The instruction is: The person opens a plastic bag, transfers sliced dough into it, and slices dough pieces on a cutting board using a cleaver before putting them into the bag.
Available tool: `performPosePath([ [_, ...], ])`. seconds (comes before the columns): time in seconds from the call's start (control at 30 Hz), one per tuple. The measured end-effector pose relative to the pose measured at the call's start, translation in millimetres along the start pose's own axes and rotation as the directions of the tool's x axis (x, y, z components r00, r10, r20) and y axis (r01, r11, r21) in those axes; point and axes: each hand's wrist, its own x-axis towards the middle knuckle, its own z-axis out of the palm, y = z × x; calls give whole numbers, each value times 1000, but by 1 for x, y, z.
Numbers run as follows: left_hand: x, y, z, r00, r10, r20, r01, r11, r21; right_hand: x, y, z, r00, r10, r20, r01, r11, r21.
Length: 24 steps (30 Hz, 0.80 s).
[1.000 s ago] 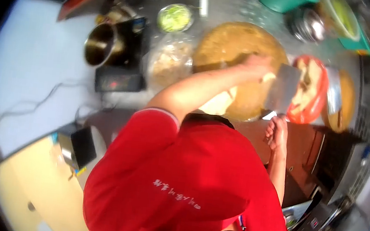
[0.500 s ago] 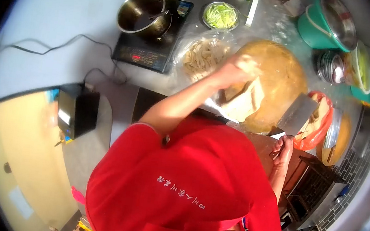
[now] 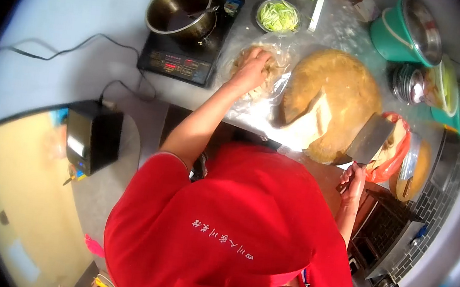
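My left hand [image 3: 253,67] is over the pale cut strips [image 3: 265,89] in a clear plastic bag, fingers bent down among them; whether it grips any is hidden. My right hand [image 3: 354,182] is closed round the handle of a cleaver [image 3: 371,139], whose broad blade lies flat at the right edge of the round wooden board [image 3: 336,70]. A pale folded sheet of food [image 3: 312,122] rests on the board's left front part and hangs over its edge. Beside the blade, a red bag [image 3: 393,166] holds more pale pieces.
A pot [image 3: 179,9] stands on an induction cooker [image 3: 180,60] at the left. Behind the strips is a bowl of green shreds [image 3: 278,16]. Teal buckets [image 3: 390,37] and stacked metal bowls [image 3: 409,83] stand back right. A second cleaver [image 3: 409,159] lies on a smaller board [image 3: 421,169].
My left hand has moved left from the round board to the bag of strips and down into it. The sheet stays on the board. My right hand still holds the cleaver.
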Motion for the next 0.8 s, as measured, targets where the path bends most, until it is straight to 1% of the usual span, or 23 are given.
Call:
performPosePath([
  [0.03,3,-6,-1,1000,-16,10,16,999,-38,-2,1,3,1000,-14,-2,14,1000,-6],
  [0.13,-2,-19,-5,995,-60,-85,59,998,-8,-4,3,2,999,-30,-10,30,1000,1],
  [0.17,-5,-25,-10,987,33,-157,-32,999,7,-4,3,3,999,-34,-16,34,999,-10],
  [0.27,-15,-13,-35,991,-34,-130,13,987,-158,-8,3,13,997,-62,-44,59,995,-83],
  [0.3,-18,-16,-27,959,17,-281,-41,996,-82,-8,3,15,996,-78,-47,71,990,-120],
  [0.33,-22,-4,-28,957,20,-291,-44,996,-79,-9,4,16,994,-94,-57,84,984,-156],
  [0.37,-31,13,-25,954,28,-298,-54,995,-81,-8,6,16,994,-75,-85,60,984,-170],
  [0.4,-41,33,-20,952,36,-303,-65,994,-85,-10,4,22,991,-120,-56,105,971,-215],
  [0.47,-63,73,10,959,179,-218,-223,955,-197,-8,7,23,990,-138,-30,123,951,-285],
  [0.53,-78,104,36,952,306,-18,-306,946,-106,-9,6,28,994,-110,-4,101,923,-371],
  [0.63,-75,131,58,937,337,95,-332,941,-59,-14,10,39,996,-92,-16,73,875,-478],
  [0.73,-62,135,91,907,415,71,-413,910,-38,-19,15,48,990,-141,15,127,831,-541],
  [0.77,-57,133,100,887,461,36,-458,886,-77,-22,14,46,992,-123,39,122,793,-597],
  [0.8,-49,136,102,884,462,70,-457,886,-80,-21,17,43,982,-183,49,170,741,-650],
])
